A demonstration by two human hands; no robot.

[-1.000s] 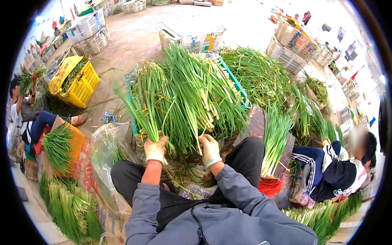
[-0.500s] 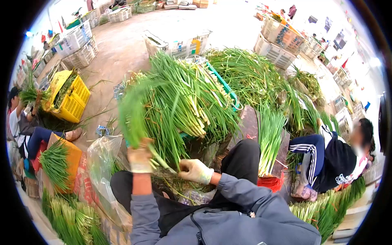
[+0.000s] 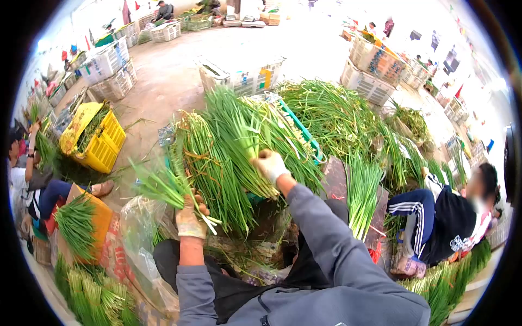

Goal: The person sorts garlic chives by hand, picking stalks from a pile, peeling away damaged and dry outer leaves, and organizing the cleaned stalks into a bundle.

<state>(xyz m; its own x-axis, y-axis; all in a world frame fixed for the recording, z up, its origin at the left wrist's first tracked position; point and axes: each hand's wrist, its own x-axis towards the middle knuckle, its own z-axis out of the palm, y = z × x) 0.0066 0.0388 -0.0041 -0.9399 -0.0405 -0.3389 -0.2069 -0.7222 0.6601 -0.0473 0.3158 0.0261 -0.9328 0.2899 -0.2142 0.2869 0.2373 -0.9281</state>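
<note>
My left hand, in a pale glove, is closed round a small bunch of garlic chives. Their green leaves point up and left, while the white ends stick out to the right below my fingers. My right hand, also gloved, reaches over the large heap of chives in front of me. Its fingers are bent and closed on some stalks at the top of that heap. The heap rests on a teal crate, whose rim shows along the right side.
Sorted chives lie on a board at my right, beside red ties. A clear plastic bag hangs near my left knee. A yellow crate stands further left. People sit on both sides; a loose heap lies beyond.
My right hand has moved from near my lap up and forward onto the heap. My left hand still holds chives, now lower and without the blur; their leaves have swung down to the left.
</note>
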